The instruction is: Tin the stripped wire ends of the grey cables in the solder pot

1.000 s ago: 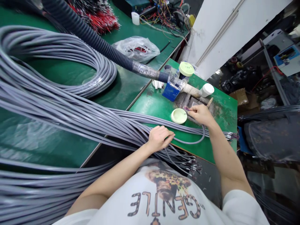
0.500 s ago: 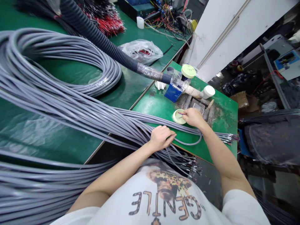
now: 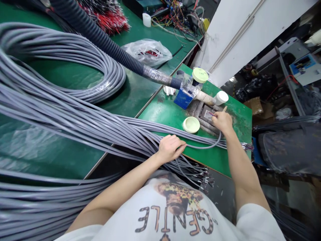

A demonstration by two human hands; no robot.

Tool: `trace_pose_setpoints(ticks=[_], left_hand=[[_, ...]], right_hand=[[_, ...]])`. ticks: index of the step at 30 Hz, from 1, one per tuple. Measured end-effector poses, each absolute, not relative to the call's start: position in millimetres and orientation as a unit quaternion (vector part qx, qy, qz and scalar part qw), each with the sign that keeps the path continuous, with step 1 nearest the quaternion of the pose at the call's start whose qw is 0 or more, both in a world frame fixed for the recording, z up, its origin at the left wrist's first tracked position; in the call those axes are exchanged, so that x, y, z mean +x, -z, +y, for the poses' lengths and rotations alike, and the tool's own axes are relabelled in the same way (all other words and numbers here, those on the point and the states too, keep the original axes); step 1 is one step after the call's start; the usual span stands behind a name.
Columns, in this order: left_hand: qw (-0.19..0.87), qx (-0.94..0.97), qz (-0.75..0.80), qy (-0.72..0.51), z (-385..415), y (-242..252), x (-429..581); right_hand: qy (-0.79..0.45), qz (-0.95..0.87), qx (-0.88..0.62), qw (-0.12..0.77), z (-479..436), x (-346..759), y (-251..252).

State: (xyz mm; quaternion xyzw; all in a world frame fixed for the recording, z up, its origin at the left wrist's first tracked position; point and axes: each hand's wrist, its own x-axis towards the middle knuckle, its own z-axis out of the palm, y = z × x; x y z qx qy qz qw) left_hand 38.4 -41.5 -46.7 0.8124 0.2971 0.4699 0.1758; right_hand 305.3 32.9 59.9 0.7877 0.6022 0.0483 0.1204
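Note:
My right hand (image 3: 222, 122) pinches the stripped end of a grey sheathed cable (image 3: 205, 146), with fine coloured wires (image 3: 211, 113) showing past the fingers. These wires are above a recessed metal plate (image 3: 207, 113) set into the green workbench (image 3: 160, 110). From my hand the cable curves down and left to my left hand (image 3: 171, 149). That hand is closed over the long bundle of grey cables (image 3: 135, 125) at the bench edge. A pale green round lid (image 3: 191, 125) lies left of my right hand, not touching it.
A large grey cable coil (image 3: 75, 80) and a corrugated dark hose (image 3: 105, 43) cross the neighbouring bench. A blue box (image 3: 183, 98), white pipe (image 3: 205, 97) and plastic bag (image 3: 147, 52) stand beyond my hands. Stripped cable ends hang over the bench's front edge.
My right hand has moved right, from beside the pale green lid to over the metal plate, carrying the cable end. My left hand has stayed in place.

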Motion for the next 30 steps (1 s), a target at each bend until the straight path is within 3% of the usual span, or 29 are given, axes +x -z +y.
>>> trace_pose_setpoints(ticks=[30], left_hand=[[0.172,0.817,0.303,-0.461,-41,45,38]], right_hand=[[-0.041,0.569,0.81,0.137,50,322,-35]])
